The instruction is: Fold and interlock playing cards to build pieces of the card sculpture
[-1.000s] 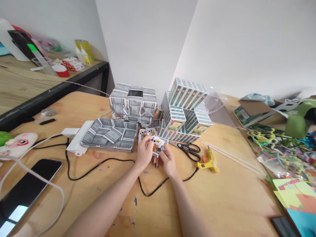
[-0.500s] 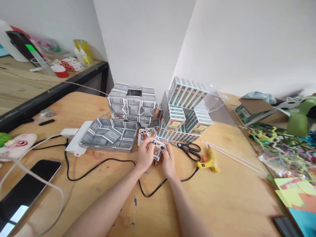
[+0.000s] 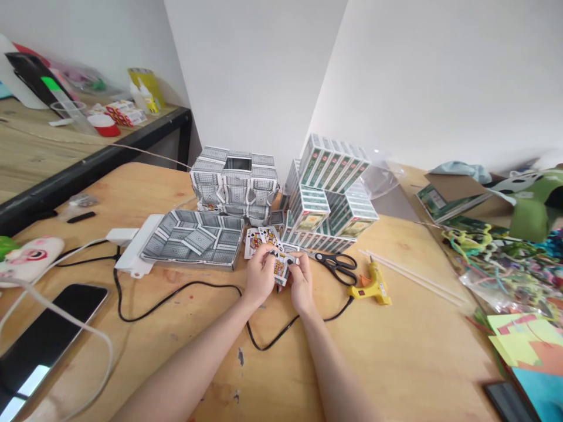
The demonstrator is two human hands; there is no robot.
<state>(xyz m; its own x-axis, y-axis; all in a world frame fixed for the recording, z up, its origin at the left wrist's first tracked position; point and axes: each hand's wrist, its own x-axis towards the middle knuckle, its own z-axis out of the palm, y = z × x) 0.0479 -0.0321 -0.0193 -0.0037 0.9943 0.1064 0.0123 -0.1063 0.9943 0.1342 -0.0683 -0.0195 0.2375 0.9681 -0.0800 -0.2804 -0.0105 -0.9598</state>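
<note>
Between my two hands is a playing card (image 3: 280, 266), a face card turned up toward me. My left hand (image 3: 260, 272) grips its left side, thumb on top; my right hand (image 3: 301, 281) pinches the right side. Just behind my left hand, a jack and a queen (image 3: 259, 235) lie face up on the table. Left of my hands sits a shallow tray made of playing cards (image 3: 200, 240), with loose cards inside. Behind the tray stands a blocky structure covered in card backs (image 3: 237, 187). Whether several cards are stacked in my grip I cannot tell.
Stacked card boxes (image 3: 328, 199) rise behind my right hand. Black scissors (image 3: 338, 266), a yellow glue gun (image 3: 373, 284) and glue sticks (image 3: 411, 278) lie to the right. A black cable (image 3: 193, 285) crosses the table; a phone (image 3: 53, 340) lies at left.
Both hands stay around the card with only slight finger shifts. The card has turned a little between them. The whole view has drifted slightly.
</note>
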